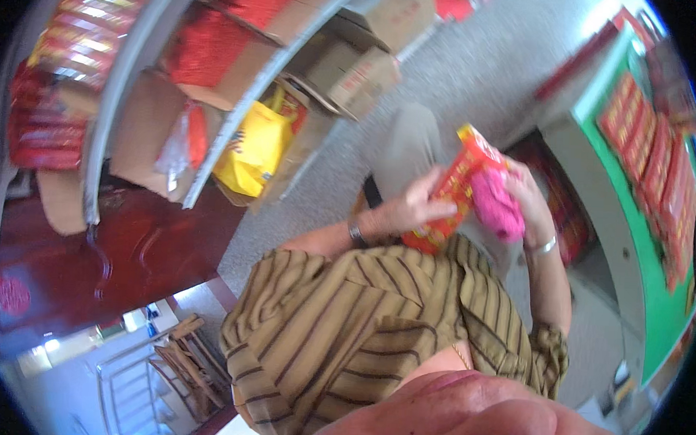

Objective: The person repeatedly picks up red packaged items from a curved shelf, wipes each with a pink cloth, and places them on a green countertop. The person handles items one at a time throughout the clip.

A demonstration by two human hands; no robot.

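My left hand (423, 203) grips a glossy red packet (453, 182) with yellow print and a yellow top corner, tilted in front of my striped shirt. A bunched bright pink cloth (497, 205) is in my right hand (528, 195), against the packet's right side. My right fingers curl over the cloth near the packet's upper end; whether they also grip the packet is hidden. A dark band circles my left wrist, and a silver bracelet my right. Below the hands are my legs in light trousers (409, 140).
At left, metal shelving (254, 86) holds open cardboard boxes (365, 81), red packs (206, 47) and a yellow bag (255, 149). A green-topped table (658, 332) at right carries several red packages (656, 158). Wooden stools (189, 369) stand lower left. Grey speckled floor (477, 64) stretches ahead.
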